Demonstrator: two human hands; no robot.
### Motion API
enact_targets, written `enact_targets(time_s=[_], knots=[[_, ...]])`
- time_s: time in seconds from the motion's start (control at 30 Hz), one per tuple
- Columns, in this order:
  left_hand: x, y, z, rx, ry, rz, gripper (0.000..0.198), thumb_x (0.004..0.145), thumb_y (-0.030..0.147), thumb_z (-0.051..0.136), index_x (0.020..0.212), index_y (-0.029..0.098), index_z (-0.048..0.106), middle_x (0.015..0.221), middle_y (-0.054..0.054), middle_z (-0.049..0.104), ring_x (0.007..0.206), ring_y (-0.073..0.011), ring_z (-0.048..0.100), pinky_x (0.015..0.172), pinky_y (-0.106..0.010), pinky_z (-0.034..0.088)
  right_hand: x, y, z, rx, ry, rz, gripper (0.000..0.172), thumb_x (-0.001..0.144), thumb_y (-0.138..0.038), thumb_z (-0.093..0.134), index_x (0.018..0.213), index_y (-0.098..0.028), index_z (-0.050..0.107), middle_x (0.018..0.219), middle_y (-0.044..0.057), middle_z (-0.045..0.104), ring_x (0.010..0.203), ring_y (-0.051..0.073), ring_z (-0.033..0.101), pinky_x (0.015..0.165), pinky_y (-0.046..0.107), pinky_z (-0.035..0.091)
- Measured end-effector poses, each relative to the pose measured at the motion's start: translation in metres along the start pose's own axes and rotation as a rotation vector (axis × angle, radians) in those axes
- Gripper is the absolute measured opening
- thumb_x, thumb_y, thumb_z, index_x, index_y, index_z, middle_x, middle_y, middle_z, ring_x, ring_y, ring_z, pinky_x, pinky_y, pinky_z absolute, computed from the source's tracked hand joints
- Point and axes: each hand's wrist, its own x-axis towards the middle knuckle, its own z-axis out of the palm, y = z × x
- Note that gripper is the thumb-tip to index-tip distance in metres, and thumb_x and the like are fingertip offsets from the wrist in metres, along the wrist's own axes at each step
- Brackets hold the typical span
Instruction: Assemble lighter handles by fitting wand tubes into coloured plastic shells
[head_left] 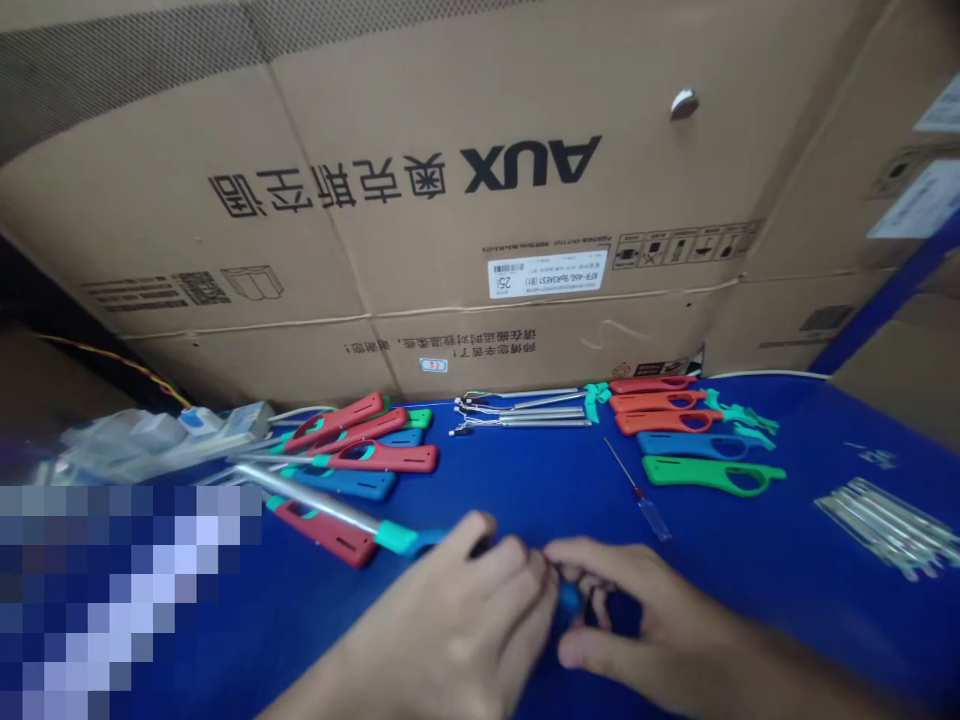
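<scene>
Our left hand (450,630) and right hand (652,620) are holding a blue lighter (570,598) near the worktop's (750,560) front edge, its steel tube (307,497) pointing toward the left edge. Our fingers (525,590) are hiding most of the body, and we cannot make out the small parts between them. A blurred patch (112,600) is covering the front-left corner.

One screwdriver (638,503). Behind it: one AUX carton (465,230), about four metal tubes (525,410). Right of it: three red plastic handles (664,405), one blue handle (694,446), one green handle (712,475), one bundle of thin metal rods (889,527), rods uncountable. Left of it: four red handles (382,457), two blue handles (345,483), another green handle (418,419). Hands: my left hand (442,630), my right hand (645,610), one each.
</scene>
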Motion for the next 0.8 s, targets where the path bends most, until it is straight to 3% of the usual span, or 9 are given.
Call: enact_targets(time_s=[0.07, 0.1, 0.23, 0.3, 0.4, 0.57, 0.67, 0.73, 0.8], knots=[[0.006, 0.009, 0.012, -0.028, 0.024, 0.056, 0.033, 0.095, 0.006, 0.035, 0.098, 0.008, 0.068, 0.081, -0.008, 0.072, 0.07, -0.0191, 0.061, 0.072, -0.039, 0.049, -0.007, -0.001, 0.007, -0.062, 0.023, 0.001, 0.021, 0.084, -0.027, 0.057, 0.1, -0.026, 0.069, 0.077, 0.001, 0.073, 0.061, 0.016, 0.067, 0.058, 0.025, 0.057], [0.005, 0.008, 0.016, -0.029, 0.033, 0.069, 0.031, 0.095, 0.006, 0.037, 0.102, 0.008, 0.067, 0.085, -0.009, 0.073, 0.075, -0.02, 0.062, 0.075, -0.04, 0.05, -0.01, 0.002, 0.006, -0.085, 0.029, -0.008, 0.02, 0.086, -0.028, 0.053, 0.096, -0.026, 0.071, 0.075, 0.001, 0.073, 0.06, 0.016, 0.066, 0.057, 0.025, 0.056], [-0.011, -0.011, 0.016, 0.055, 0.06, -0.018, 0.022, 0.095, 0.014, 0.05, 0.113, 0.011, 0.062, 0.101, -0.012, 0.072, 0.091, -0.0254, 0.064, 0.086, -0.047, 0.048, -0.013, 0.017, -0.024, -0.139, 0.021, -0.008, 0.027, 0.093, -0.038, 0.049, 0.109, -0.029, 0.069, 0.095, 0.002, 0.074, 0.077, 0.018, 0.069, 0.063, 0.025, 0.057], [-0.018, -0.019, 0.014, 0.061, 0.066, -0.077, 0.021, 0.093, 0.018, 0.057, 0.112, 0.01, 0.061, 0.091, -0.01, 0.072, 0.079, -0.022, 0.064, 0.076, -0.041, 0.051, -0.012, 0.024, -0.044, -0.161, 0.03, -0.007, 0.031, 0.095, -0.043, 0.046, 0.108, -0.028, 0.07, 0.098, 0.003, 0.073, 0.082, 0.02, 0.069, 0.066, 0.026, 0.057], [-0.022, -0.022, 0.015, 0.015, 0.048, -0.096, 0.02, 0.095, 0.023, 0.055, 0.109, 0.01, 0.061, 0.081, -0.007, 0.07, 0.069, -0.0184, 0.062, 0.068, -0.035, 0.053, -0.009, 0.028, -0.063, -0.103, 0.004, 0.008, 0.037, 0.097, -0.048, 0.042, 0.096, -0.025, 0.071, 0.083, 0.003, 0.071, 0.073, 0.019, 0.066, 0.059, 0.027, 0.055], [-0.029, -0.02, 0.022, -0.018, 0.026, -0.093, 0.018, 0.096, 0.017, 0.05, 0.108, 0.009, 0.061, 0.073, -0.006, 0.067, 0.067, -0.0189, 0.062, 0.072, -0.038, 0.056, -0.004, 0.03, -0.069, 0.257, -0.186, 0.265, 0.047, 0.095, -0.056, 0.04, 0.084, -0.018, 0.066, 0.064, -0.001, 0.054, 0.053, 0.011, 0.054, 0.049, 0.021, 0.047], [-0.034, -0.018, 0.025, 0.021, 0.058, -0.082, 0.018, 0.096, 0.018, 0.051, 0.106, 0.009, 0.062, 0.071, -0.005, 0.067, 0.066, -0.019, 0.063, 0.073, -0.04, 0.056, -0.005, 0.027, -0.07, 0.373, -0.32, 0.427, 0.048, 0.087, -0.062, 0.052, 0.09, -0.015, 0.064, 0.06, -0.004, 0.048, 0.046, 0.007, 0.049, 0.042, 0.017, 0.041], [-0.033, -0.013, 0.025, 0.061, 0.043, -0.097, 0.021, 0.098, 0.021, 0.048, 0.106, 0.008, 0.063, 0.074, -0.006, 0.069, 0.069, -0.0206, 0.066, 0.073, -0.041, 0.056, -0.007, 0.021, -0.071, 0.385, -0.405, 0.424, 0.053, 0.076, -0.062, 0.066, 0.102, -0.016, 0.064, 0.066, -0.002, 0.055, 0.05, 0.01, 0.054, 0.044, 0.019, 0.045], [-0.029, -0.006, 0.026, 0.071, 0.034, -0.102, 0.025, 0.099, 0.022, 0.043, 0.106, 0.009, 0.063, 0.075, -0.007, 0.069, 0.07, -0.0212, 0.067, 0.071, -0.04, 0.055, -0.011, 0.012, -0.07, 0.324, -0.458, 0.354, 0.061, 0.068, -0.059, 0.074, 0.113, -0.019, 0.064, 0.078, 0.003, 0.064, 0.066, 0.016, 0.063, 0.055, 0.025, 0.052]])
